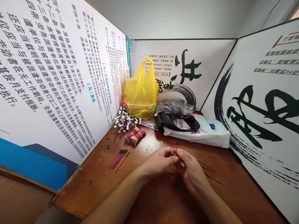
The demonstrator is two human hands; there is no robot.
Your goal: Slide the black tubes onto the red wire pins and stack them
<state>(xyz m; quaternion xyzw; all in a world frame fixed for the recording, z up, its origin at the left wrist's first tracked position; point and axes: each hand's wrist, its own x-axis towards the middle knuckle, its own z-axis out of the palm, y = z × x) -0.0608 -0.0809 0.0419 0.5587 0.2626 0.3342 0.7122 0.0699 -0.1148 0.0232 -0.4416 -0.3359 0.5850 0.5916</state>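
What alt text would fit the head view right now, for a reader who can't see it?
Two bare hands meet over a wooden table, the left hand and right hand pinching a thin red wire between them. Finished wires with black tips lie left; a yellow bag stands behind.

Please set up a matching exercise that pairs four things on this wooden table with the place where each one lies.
Things:
1. yellow bag
2. white bag
3. black-tipped red sticks
4. single red stick

Places:
A. pinched between the left hand and right hand
B. upright in the far corner, against the back panel
C. loose on the table, left of the hands
D. lying flat by the right panel, under a black bag

Pairs: 1-B, 2-D, 3-C, 4-A
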